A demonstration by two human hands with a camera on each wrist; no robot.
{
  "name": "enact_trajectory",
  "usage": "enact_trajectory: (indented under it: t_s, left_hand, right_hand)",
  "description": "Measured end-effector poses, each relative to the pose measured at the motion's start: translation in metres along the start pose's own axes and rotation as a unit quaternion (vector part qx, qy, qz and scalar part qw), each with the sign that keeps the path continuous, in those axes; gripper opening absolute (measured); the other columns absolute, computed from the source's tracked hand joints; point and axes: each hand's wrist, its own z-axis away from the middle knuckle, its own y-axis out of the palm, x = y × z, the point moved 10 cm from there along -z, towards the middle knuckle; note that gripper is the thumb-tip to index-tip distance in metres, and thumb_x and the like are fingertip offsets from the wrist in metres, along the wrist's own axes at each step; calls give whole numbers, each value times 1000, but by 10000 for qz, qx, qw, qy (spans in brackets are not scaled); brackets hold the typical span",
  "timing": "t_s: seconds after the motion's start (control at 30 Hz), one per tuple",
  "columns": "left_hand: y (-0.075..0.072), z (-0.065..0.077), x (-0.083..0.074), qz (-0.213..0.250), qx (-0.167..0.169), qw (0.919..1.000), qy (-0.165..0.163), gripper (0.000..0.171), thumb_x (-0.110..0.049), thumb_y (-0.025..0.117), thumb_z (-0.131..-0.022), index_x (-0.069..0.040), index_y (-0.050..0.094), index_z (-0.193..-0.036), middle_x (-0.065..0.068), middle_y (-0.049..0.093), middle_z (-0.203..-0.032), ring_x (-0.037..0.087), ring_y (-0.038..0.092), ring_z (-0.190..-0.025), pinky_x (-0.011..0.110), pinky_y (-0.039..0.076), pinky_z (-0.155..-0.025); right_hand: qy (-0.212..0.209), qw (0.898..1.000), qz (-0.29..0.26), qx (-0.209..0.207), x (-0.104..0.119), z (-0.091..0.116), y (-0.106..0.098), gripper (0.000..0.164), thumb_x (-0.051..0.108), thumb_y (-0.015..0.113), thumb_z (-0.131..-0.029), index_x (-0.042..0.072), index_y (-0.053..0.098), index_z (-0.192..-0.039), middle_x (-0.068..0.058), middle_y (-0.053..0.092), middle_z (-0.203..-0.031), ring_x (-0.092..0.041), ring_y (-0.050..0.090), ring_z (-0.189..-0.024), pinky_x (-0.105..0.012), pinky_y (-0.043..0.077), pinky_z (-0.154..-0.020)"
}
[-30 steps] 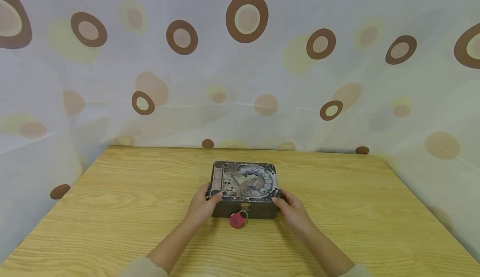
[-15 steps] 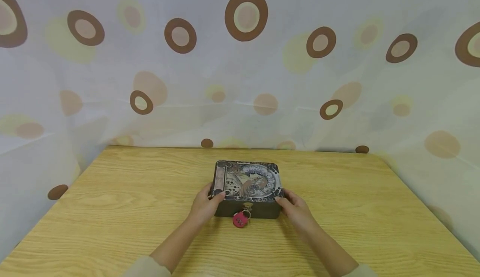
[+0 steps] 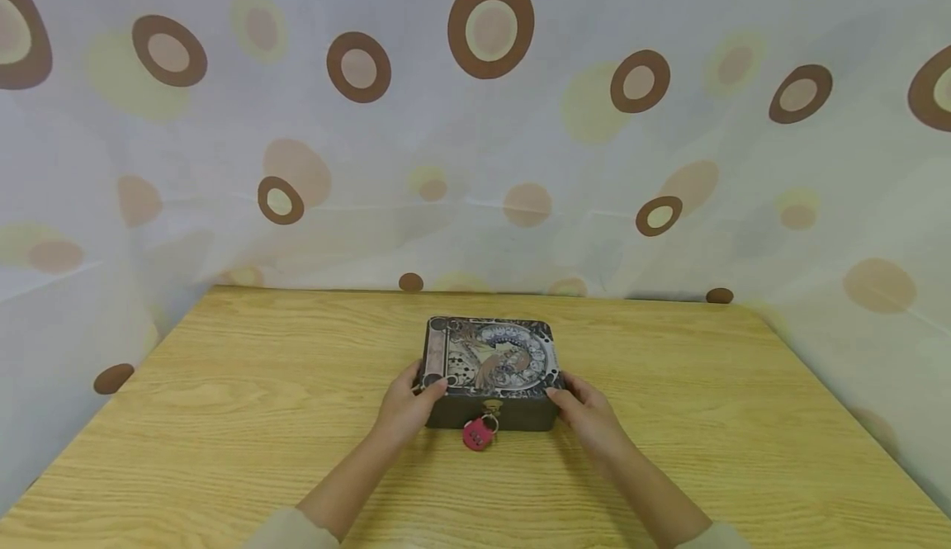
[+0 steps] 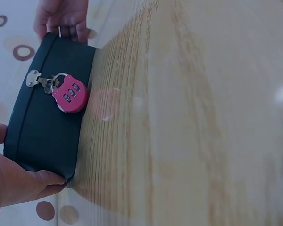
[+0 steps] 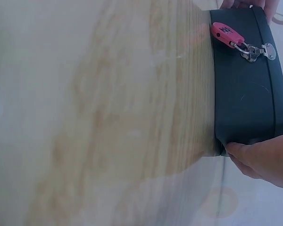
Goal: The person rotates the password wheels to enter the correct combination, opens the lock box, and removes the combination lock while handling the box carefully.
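A dark rectangular tin box (image 3: 494, 359) with a decorated lid sits on the wooden table, its plain front side facing me. From the metal clasp (image 4: 34, 78) on that side hangs a pink combination padlock (image 4: 71, 94) with three number wheels; its shackle passes through the hasp. My left hand (image 3: 407, 404) grips the box's left side, thumb on the lid's front corner and fingers along the side. On the opposite side my right hand (image 3: 590, 417) holds it the same way, thumb at the lid's front right corner. The lid is down.
The wood-grain table (image 3: 260, 400) extends to both sides of the box. Behind it and along its sides hangs a pale curtain (image 3: 416, 144) printed with brown rings and beige spots.
The box, with both hands on it, has shifted slightly to the right, mostly in the first half second. The padlock has swung along with it. Both grips look the same.
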Motion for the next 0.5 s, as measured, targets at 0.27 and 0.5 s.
enact_trajectory:
  t_s: [0.27, 0.5]
  left_hand:
    - [-1, 1, 2, -21, -8, 10000, -16, 58, -20, 53, -92, 9, 33, -138, 30, 38, -139, 45, 40, -126, 50, 40, -103]
    - [-3, 3, 3, -115, -72, 9999, 26, 56, -23, 54, -92, 10, 38, -134, 31, 43, -135, 45, 45, -122, 48, 44, -99]
  right_hand:
    - [31, 10000, 7, -26, -1, 0, 0, 56, 12, 44, -95, -15, 23, -139, -31, 26, -145, -40, 26, -136, -47, 28, -111]
    - [77, 9981, 443, -428, -2, 3, -6, 52, 17, 46, -95, -14, 34, -135, -32, 38, -138, -40, 38, -129, -48, 34, -109]
